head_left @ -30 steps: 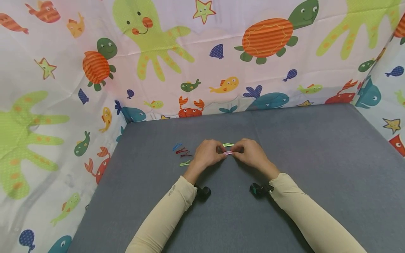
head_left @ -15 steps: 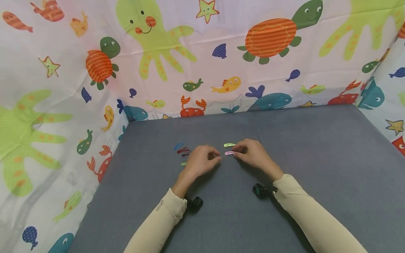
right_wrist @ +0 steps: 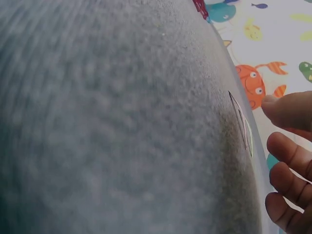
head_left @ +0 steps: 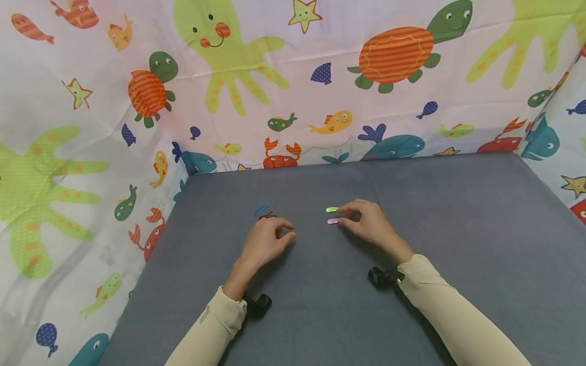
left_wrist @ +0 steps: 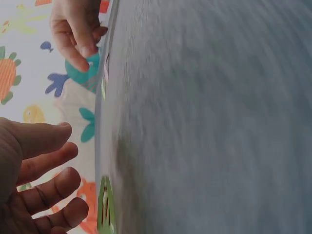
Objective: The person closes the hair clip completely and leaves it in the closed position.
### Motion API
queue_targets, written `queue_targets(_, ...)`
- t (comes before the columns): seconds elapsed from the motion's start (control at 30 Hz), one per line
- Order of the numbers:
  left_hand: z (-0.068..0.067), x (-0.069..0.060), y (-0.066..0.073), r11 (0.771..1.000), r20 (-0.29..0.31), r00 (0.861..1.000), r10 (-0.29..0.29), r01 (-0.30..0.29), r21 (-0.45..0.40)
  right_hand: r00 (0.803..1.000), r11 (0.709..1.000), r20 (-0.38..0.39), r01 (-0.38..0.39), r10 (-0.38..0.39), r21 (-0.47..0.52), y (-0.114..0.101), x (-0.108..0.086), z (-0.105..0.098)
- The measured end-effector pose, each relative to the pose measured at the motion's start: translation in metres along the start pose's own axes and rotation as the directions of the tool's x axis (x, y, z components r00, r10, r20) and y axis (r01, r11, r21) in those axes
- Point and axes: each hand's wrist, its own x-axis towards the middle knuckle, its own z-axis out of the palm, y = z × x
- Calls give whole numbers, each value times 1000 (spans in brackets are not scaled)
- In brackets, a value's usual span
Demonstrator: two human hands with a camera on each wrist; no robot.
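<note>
A pink hair clip [head_left: 332, 221] lies on the grey table just below a yellow-green hair clip [head_left: 331, 209]. Close to their right ends hovers my right hand [head_left: 370, 224], fingers loosely bent; the right wrist view shows its fingertips [right_wrist: 280, 144] apart from the clips. Farther left, my left hand [head_left: 266, 241] is over the table with relaxed fingers and nothing in them. Beyond it lie a blue hair clip [head_left: 261, 209] and dark red hair clips [head_left: 267, 215], partly hidden by the hand. Another green hair clip [left_wrist: 106, 207], near the left fingers, is hidden in the head view.
A grey cloth covers the table [head_left: 439, 213]. A white curtain [head_left: 293, 91] printed with sea animals stands along the back and both sides. Small black cameras [head_left: 258, 305] are strapped at the wrists.
My left hand has let go of the pink clip and moved left toward the other clips. The right hand stays nearly in place, while the pink clip now lies beneath the yellow-green one.
</note>
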Motion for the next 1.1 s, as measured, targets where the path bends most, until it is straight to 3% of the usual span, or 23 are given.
queue_targets(0.13, -7, -3, -9, 998, -7, 998, -62, 62, 18, 1000, 1000, -2, 12, -12, 8, -5, 0, -1)
queue_targets(0.37, -18, -6, -20, 983, 34, 986, -160, 156, 98, 1000, 1000, 8, 6, -6, 19, -8, 0, 0)
queue_targets(0.77, -24, -11, -28, 957, 10, 980, -201, 194, 218, 999, 1000, 33, 5, -6, 14, -9, 1, 3)
queue_targets(1.1, -22, -10, -28, 946, -12, 975, -222, 219, 239, 997, 998, 51, 48, -49, 30, -16, 3, 9)
